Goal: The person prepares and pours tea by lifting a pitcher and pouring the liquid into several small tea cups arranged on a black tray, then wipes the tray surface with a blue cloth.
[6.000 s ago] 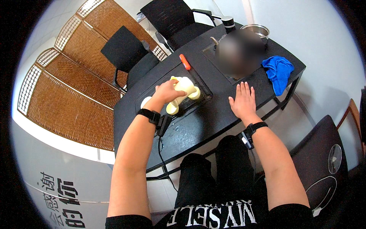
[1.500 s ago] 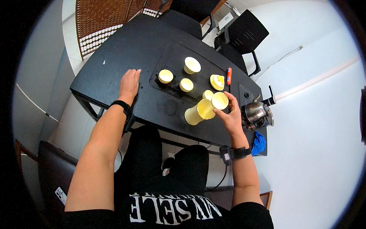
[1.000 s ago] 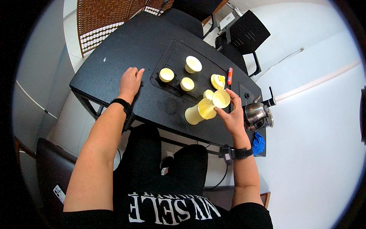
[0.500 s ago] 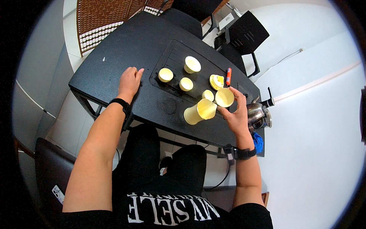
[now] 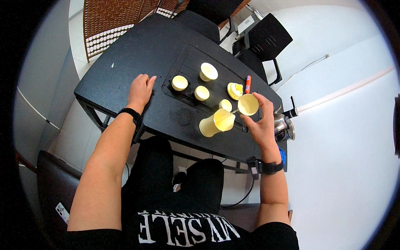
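My right hand grips a pale yellow teacup by its rim and side, with the cup tilted to the left. A thin stream of clear liquid runs from its lip to the tall yellow pitcher, which stands upright near the table's front edge. Just behind the pitcher is a small yellow cup. My left hand rests on the table with its fingers curled in and its thumb out; I see nothing in it. Its nearest thing is another small yellow cup.
On the black tea tray stand a small cup, a wider yellow bowl and a yellow lid on a saucer. A red tube lies beside them. A steel kettle is at the right, by a blue cloth.
The teacup in my right hand has moved slightly right and up, away from the pitcher's spout. The stream between them now shows. My left hand stays where it was.
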Tool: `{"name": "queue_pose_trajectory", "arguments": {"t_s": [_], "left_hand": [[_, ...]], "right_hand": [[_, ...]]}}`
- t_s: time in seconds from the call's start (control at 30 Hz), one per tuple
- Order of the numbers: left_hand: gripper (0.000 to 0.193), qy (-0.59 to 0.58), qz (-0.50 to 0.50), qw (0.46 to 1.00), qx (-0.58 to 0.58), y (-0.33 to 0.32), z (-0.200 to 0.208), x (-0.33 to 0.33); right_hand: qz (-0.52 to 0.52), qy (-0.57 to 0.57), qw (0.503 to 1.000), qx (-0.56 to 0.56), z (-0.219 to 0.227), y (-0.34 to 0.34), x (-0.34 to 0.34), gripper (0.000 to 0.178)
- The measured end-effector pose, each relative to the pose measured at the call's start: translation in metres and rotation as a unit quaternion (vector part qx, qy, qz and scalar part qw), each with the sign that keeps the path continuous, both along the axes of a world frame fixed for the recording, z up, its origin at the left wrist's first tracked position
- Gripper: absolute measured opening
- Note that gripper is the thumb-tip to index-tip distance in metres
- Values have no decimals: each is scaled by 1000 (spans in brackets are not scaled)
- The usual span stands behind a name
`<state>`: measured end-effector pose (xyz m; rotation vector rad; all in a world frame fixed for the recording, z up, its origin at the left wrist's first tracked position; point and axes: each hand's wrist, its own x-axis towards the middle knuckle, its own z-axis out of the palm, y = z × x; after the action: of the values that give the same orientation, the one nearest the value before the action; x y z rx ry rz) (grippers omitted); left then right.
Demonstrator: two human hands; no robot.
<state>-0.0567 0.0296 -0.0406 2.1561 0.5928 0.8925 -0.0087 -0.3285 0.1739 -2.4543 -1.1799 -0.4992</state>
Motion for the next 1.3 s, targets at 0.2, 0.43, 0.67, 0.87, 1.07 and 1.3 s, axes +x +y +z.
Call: {"name": "queue_pose_trajectory", "arguments": {"t_s": [0.2,0.43,0.67,0.87,1.07,1.3], "left_hand": [[40,18,5,1000,-8,-1,5,-3],[41,4,3,1000,7,-2,3,-3],[41,-25,4,1000,13,-1,0,0],[42,-33,-8,999,15,1,-2,2],[43,-22,-2,1000,12,1,-7,2],[43,-11,-9,1000,7,2,-6,2]], "right_hand": [[21,-43,999,-1,4,4,0,71],[29,-90,995,-25,9,2,-2,68],[49,-183,980,-68,7,2,-4,67],[63,-256,956,-126,0,1,-10,59],[74,-211,968,-109,-10,0,-10,55],[-109,275,922,251,-77,-48,66,73]]}}
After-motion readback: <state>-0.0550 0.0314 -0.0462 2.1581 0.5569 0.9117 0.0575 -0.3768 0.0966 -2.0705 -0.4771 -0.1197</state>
